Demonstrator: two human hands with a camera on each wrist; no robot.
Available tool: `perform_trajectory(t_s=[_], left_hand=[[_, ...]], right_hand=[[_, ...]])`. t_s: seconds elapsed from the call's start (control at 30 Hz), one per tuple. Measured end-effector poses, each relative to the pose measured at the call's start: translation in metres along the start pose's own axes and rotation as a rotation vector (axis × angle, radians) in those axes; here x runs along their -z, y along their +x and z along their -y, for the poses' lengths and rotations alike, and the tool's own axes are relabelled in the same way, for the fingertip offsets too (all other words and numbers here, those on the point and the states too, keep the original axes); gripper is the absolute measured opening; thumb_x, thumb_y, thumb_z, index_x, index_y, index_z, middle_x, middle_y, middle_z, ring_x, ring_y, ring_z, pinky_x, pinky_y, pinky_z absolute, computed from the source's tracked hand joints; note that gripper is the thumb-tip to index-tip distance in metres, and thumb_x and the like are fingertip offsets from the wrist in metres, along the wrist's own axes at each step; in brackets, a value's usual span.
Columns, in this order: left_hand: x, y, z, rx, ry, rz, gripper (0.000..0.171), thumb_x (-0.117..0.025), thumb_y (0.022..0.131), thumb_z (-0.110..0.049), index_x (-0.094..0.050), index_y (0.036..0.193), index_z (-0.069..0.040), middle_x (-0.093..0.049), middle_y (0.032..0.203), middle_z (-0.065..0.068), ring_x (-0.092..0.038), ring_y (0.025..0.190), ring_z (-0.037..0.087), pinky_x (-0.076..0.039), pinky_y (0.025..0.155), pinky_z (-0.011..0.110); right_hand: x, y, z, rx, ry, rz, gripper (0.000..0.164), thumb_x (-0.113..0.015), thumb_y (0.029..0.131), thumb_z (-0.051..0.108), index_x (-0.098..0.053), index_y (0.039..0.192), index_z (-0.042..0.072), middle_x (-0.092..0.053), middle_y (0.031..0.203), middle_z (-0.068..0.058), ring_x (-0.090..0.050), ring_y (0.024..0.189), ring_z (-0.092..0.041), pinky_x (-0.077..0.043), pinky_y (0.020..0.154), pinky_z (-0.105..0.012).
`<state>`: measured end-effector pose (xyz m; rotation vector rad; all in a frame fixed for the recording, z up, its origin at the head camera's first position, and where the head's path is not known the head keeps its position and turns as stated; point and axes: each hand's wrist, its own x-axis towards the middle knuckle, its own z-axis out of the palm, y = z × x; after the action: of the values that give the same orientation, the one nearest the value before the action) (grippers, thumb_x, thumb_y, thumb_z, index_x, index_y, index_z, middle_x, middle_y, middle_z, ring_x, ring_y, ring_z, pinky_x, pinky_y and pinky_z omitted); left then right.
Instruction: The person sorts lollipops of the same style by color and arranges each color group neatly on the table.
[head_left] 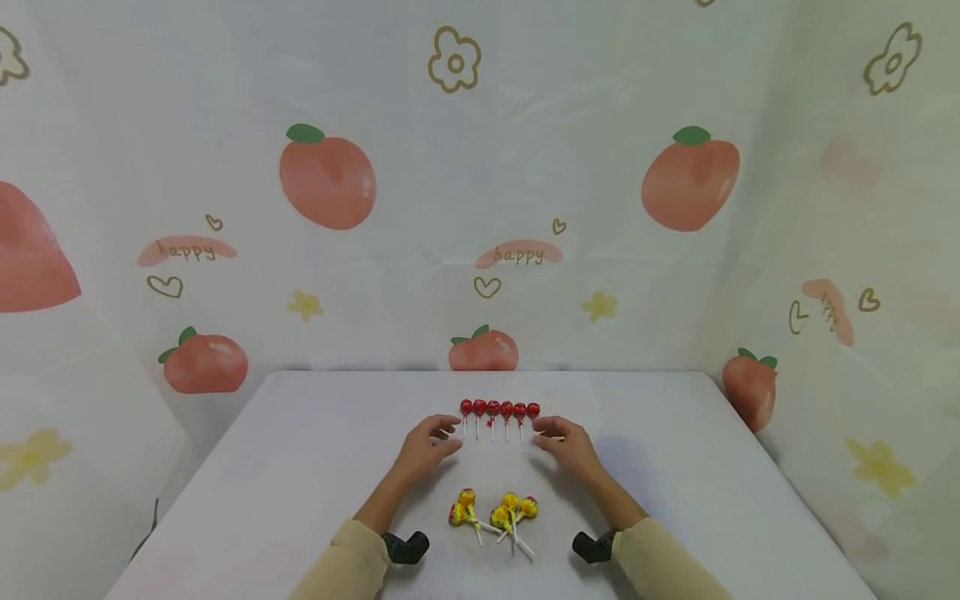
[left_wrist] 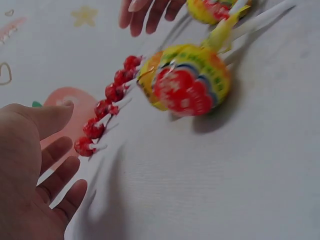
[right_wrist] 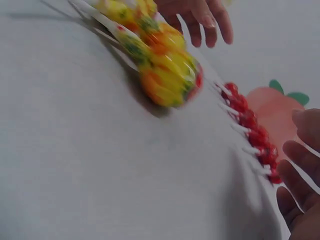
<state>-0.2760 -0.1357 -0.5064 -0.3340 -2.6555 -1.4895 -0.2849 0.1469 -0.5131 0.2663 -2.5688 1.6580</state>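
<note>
At the near edge, two beige sleeves [head_left: 341,562] reach in over a white table [head_left: 675,417], and a black wrist device [head_left: 406,548] sits at each cuff. Between the forearms lie five yellow lollipops [head_left: 510,502] in two loose groups, a pair on the left and a trio on the right. Their heads point mostly away from the person and their white sticks cross one another at angles; one stick of the pair stretches toward the trio. The left wrist view shows a red patch on one of the yellow wrappers.

Farther on, the left hand [head_left: 427,446] and the right hand [head_left: 567,442] face each other, thumbs set well apart from the softly bent fingers. Both are wide and hold nothing. Between them, six red lollipops [head_left: 492,407] lie side by side in a fairly even row, heads at the far side and white sticks toward the person. The left hand is just beside the row's left end, the right hand just beside its right end; whether any fingertip touches a stick, one cannot tell. Beyond the table's far edge hangs a pale backdrop [head_left: 577,125], printed with reddish fruit, flowers, hearts and the word "happy".
</note>
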Motion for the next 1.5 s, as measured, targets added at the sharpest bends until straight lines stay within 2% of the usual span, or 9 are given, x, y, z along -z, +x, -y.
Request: perform_trajectory(t_s=[0.13, 0.3, 0.43, 0.67, 0.8, 0.9, 1.0, 1.3, 1.5], left_hand=[[0.000, -0.011, -0.005, -0.008, -0.007, 0.035, 0.030, -0.070, 0.090, -0.015, -0.064, 0.119, -0.013, -0.063, 0.109, 0.005, -0.057, 0.098, 0.022, -0.051, 0.085, 0.039], [-0.001, -0.027, -0.012, 0.000, -0.013, 0.139, 0.029, -0.069, 0.092, -0.018, -0.064, 0.119, -0.010, -0.064, 0.112, 0.007, -0.057, 0.099, 0.023, -0.052, 0.084, 0.036], [-0.003, -0.039, -0.015, 0.008, 0.000, 0.200, 0.029, -0.071, 0.090, -0.018, -0.065, 0.116, -0.009, -0.065, 0.111, 0.007, -0.059, 0.099, 0.024, -0.052, 0.086, 0.039], [-0.007, -0.052, -0.014, 0.028, 0.049, 0.216, 0.028, -0.074, 0.087, -0.023, -0.067, 0.113, -0.014, -0.066, 0.106, -0.002, -0.058, 0.098, 0.020, -0.049, 0.087, 0.042], [-0.009, -0.056, -0.016, 0.003, 0.087, 0.205, 0.026, -0.075, 0.086, -0.026, -0.069, 0.109, -0.015, -0.065, 0.100, -0.006, -0.057, 0.096, 0.018, -0.047, 0.085, 0.042], [-0.009, -0.058, -0.017, -0.030, 0.103, 0.205, 0.026, -0.075, 0.086, -0.025, -0.069, 0.109, -0.013, -0.065, 0.098, -0.006, -0.056, 0.094, 0.019, -0.046, 0.085, 0.044], [-0.008, -0.059, -0.020, -0.035, 0.120, 0.211, 0.027, -0.075, 0.085, -0.026, -0.069, 0.108, -0.013, -0.066, 0.096, -0.007, -0.055, 0.093, 0.019, -0.045, 0.085, 0.044], [-0.008, -0.058, -0.027, 0.001, 0.193, 0.217, 0.025, -0.078, 0.082, -0.024, -0.070, 0.104, -0.016, -0.065, 0.087, -0.010, -0.054, 0.088, 0.017, -0.043, 0.083, 0.045], [-0.009, -0.055, -0.031, 0.031, 0.165, 0.239, 0.023, -0.078, 0.082, -0.019, -0.070, 0.103, -0.013, -0.062, 0.083, -0.008, -0.053, 0.078, 0.014, -0.045, 0.071, 0.034]], right_hand=[[-0.005, -0.013, 0.008, 0.045, 0.006, 0.062, 0.022, -0.070, 0.089, 0.009, -0.069, 0.109, 0.001, -0.070, 0.102, -0.009, -0.063, 0.091, -0.023, -0.053, 0.082, -0.036], [-0.010, -0.027, 0.012, 0.073, 0.014, 0.161, 0.024, -0.070, 0.090, 0.013, -0.068, 0.111, 0.002, -0.069, 0.105, -0.010, -0.062, 0.093, -0.023, -0.052, 0.080, -0.030], [-0.013, -0.035, 0.012, 0.073, 0.027, 0.233, 0.026, -0.069, 0.091, 0.018, -0.068, 0.112, 0.003, -0.069, 0.106, -0.008, -0.061, 0.094, -0.021, -0.051, 0.078, -0.027], [-0.015, -0.043, 0.010, 0.068, 0.012, 0.347, 0.029, -0.071, 0.090, 0.020, -0.068, 0.115, 0.006, -0.069, 0.108, -0.005, -0.061, 0.095, -0.020, -0.051, 0.079, -0.024], [-0.018, -0.047, 0.011, 0.075, 0.000, 0.400, 0.029, -0.072, 0.089, 0.022, -0.069, 0.115, 0.008, -0.069, 0.108, -0.001, -0.061, 0.100, -0.020, -0.049, 0.088, -0.033], [-0.020, -0.050, 0.012, 0.081, -0.024, 0.416, 0.029, -0.073, 0.088, 0.025, -0.070, 0.113, 0.011, -0.069, 0.107, 0.003, -0.058, 0.103, -0.021, -0.043, 0.095, -0.044], [-0.022, -0.052, 0.013, 0.080, -0.054, 0.418, 0.027, -0.074, 0.087, 0.027, -0.071, 0.111, 0.014, -0.068, 0.105, 0.007, -0.055, 0.104, -0.021, -0.040, 0.095, -0.050], [-0.022, -0.053, 0.014, 0.090, -0.081, 0.418, 0.021, -0.074, 0.087, 0.024, -0.073, 0.106, 0.017, -0.067, 0.102, 0.009, -0.055, 0.100, -0.019, -0.042, 0.090, -0.046], [-0.022, -0.054, 0.015, 0.092, -0.069, 0.415, 0.021, -0.076, 0.085, 0.023, -0.073, 0.105, 0.016, -0.067, 0.101, 0.007, -0.055, 0.098, -0.019, -0.042, 0.089, -0.044]])
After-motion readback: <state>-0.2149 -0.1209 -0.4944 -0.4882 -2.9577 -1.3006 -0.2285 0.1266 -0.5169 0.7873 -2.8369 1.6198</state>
